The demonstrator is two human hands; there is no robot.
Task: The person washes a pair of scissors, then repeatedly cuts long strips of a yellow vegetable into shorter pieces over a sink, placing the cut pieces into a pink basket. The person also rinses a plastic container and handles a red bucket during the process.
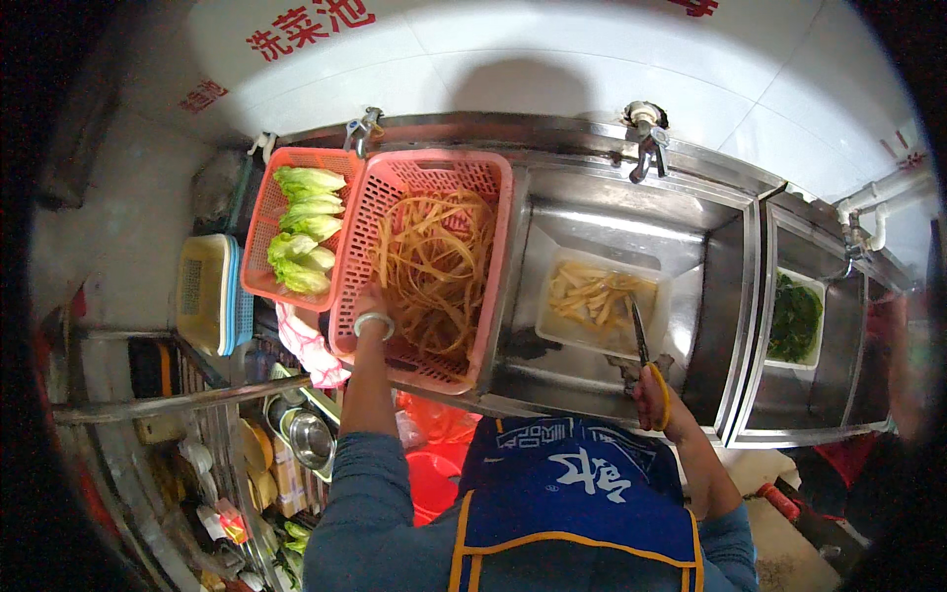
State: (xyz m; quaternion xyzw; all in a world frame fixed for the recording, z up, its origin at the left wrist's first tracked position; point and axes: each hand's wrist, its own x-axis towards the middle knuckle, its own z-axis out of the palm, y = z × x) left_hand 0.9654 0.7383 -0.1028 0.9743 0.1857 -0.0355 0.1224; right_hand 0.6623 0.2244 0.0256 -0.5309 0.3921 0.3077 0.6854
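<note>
My left hand (371,300) reaches into a pink perforated plastic basket (504,222), at the left edge of a tangled heap of long tan strips (436,274). Its fingers blur against the strips, so their grip is unclear. A pale bangle (373,324) circles that wrist. My right hand (652,403) holds scissors (638,333) by their yellow handles over the steel sink (621,222). Their dark blades point into a white plastic tub (546,325), where short pale-yellow cut strips (595,296) lie, apparently in liquid.
Left of the pink basket, an orange basket (255,274) holds several lettuce pieces (303,229). Stacked plastic baskets (211,296) stand farther left. Taps (649,148) jut over the sinks. The right-hand sink (814,399) holds a tub of dark greens (795,314). A metal rail (185,403) runs lower left.
</note>
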